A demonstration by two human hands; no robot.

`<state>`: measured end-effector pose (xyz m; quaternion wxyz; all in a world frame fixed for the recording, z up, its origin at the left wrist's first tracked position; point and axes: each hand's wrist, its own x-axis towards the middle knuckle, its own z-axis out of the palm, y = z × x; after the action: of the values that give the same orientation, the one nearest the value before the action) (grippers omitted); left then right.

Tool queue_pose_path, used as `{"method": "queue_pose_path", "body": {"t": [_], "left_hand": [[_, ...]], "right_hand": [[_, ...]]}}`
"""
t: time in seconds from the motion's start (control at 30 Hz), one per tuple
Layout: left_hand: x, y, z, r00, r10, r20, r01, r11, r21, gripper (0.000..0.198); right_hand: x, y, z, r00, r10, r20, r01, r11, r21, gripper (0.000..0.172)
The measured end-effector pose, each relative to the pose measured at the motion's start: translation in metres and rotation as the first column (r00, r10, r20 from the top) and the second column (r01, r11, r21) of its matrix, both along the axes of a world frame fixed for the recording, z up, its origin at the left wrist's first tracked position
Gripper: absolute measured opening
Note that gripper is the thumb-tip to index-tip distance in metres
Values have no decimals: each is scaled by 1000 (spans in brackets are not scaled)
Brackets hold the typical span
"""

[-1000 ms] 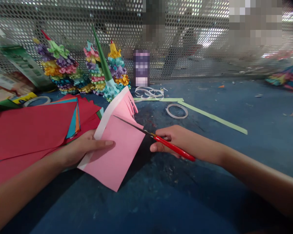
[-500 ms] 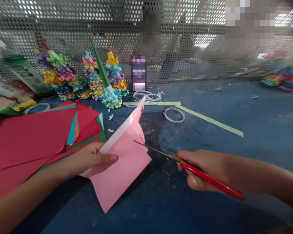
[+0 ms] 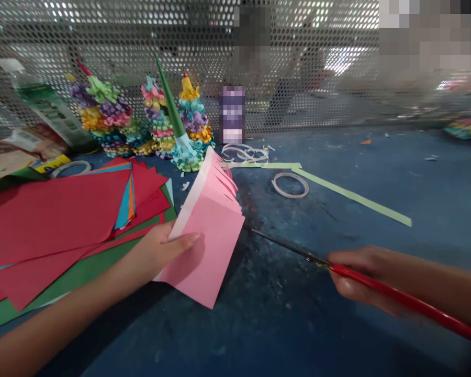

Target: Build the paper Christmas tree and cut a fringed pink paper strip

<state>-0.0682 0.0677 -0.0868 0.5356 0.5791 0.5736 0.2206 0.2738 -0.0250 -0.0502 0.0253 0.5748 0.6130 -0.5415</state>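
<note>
A sheet of pink paper (image 3: pixel 208 246) is pinched between the thumb and fingers of my left hand (image 3: pixel 172 248). Along its upper left edge runs a white strip, and its far right edge is cut into several narrow fringes. My right hand (image 3: pixel 361 275) grips a pair of red-handled scissors (image 3: pixel 286 246). The blades look closed, their tip pointing left, just right of the paper and apart from it. Below my left forearm lies a stack of red paper (image 3: pixel 58 209) with green, blue and orange sheets showing.
Fringed paper cones (image 3: pixel 188 152) in many colours stand at the back left, beside a green bottle (image 3: pixel 51 110). A phone (image 3: pixel 232 115) leans against the perforated metal screen (image 3: pixel 149 31). Coiled white strips (image 3: pixel 290 186) and a pale green strip (image 3: pixel 357 198) lie on the blue table (image 3: pixel 298 324).
The scissors have pulled away from the pink paper, rightward with my right hand. My left hand has turned the paper more upright, showing its fringes more. The view has shifted slightly.
</note>
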Motion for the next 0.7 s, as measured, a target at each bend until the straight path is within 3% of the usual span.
{"method": "queue_pose_path", "body": {"t": [0.2, 0.57, 0.7], "left_hand": [[1, -4, 7, 999, 48, 11, -48, 999, 12, 39], [1, 0, 5, 978, 139, 157, -110, 977, -182, 38], [1, 1, 5, 973, 165, 158, -136, 974, -182, 38]], "right_hand": [[-14, 35, 5, 998, 58, 21, -61, 989, 139, 42], [-24, 59, -4, 997, 52, -60, -47, 996, 76, 56], [-24, 59, -5, 994, 61, -88, -54, 995, 87, 58]]}}
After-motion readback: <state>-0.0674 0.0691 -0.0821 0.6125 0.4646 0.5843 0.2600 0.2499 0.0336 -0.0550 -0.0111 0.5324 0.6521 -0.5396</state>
